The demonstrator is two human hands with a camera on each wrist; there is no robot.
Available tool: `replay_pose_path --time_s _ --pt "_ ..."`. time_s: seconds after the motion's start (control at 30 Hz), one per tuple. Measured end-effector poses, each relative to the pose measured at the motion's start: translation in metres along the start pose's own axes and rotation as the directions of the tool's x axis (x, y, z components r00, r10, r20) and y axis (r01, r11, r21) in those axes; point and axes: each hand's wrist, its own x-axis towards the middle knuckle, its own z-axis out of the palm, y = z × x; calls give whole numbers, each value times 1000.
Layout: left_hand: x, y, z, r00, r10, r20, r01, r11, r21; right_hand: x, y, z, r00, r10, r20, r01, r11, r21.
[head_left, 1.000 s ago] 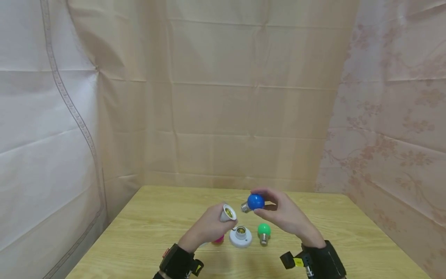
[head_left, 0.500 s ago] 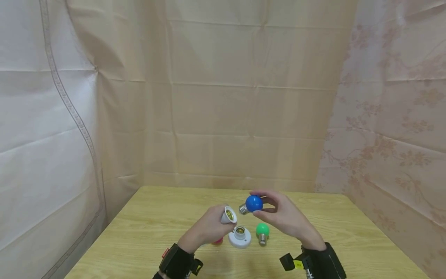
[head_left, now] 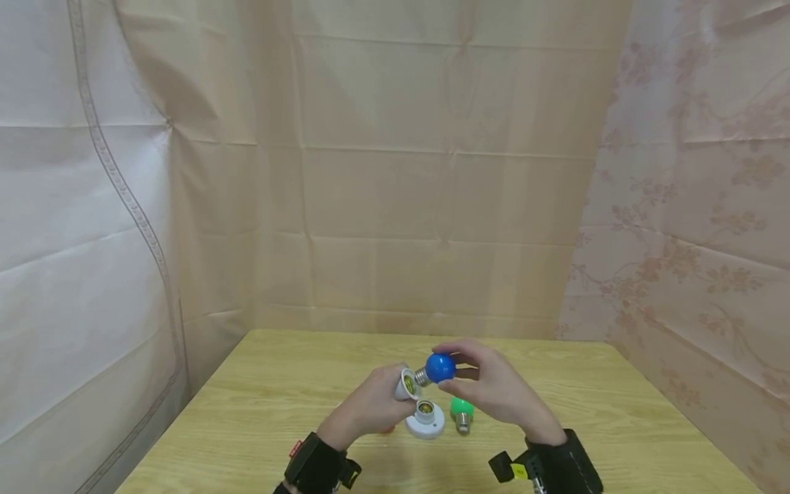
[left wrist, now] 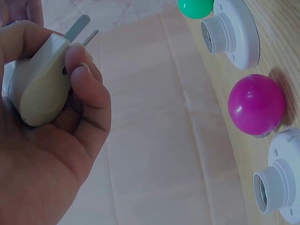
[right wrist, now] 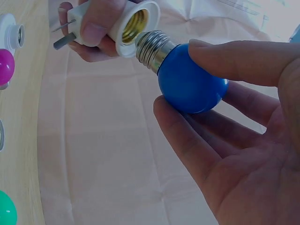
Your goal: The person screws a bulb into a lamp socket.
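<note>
My left hand (head_left: 378, 399) grips a white plug-in bulb socket (head_left: 402, 388) above the table, its brass-lined mouth turned toward the right hand. In the left wrist view the two flat metal prongs (left wrist: 77, 28) stick out past the fingertips. With thumb and fingers, my right hand (head_left: 496, 390) holds a blue light bulb (right wrist: 187, 84) by its globe. The bulb's silver screw base (right wrist: 153, 49) points at the socket's mouth, tilted, with its tip at the rim. Whether the two touch, I cannot tell.
On the wooden table (head_left: 259, 412) below lie a round white lamp holder (head_left: 426, 431) and a green bulb (head_left: 462, 412). A magenta bulb (left wrist: 256, 104) and a second white lamp holder (left wrist: 281, 164) show in the left wrist view. Cloth curtains (head_left: 382, 206) enclose the table.
The right hand has moved left and slightly down with the blue bulb, bringing its screw base up to the socket's mouth. The left hand has stayed almost in place, still holding the socket.
</note>
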Motion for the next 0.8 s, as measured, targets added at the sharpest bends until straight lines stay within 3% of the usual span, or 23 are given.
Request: replay_pose_path --time_s 0.8 --pt "2 4 2 1000 29 12 -29 998 48 0 -4 9 994 -99 50 102 992 -72"
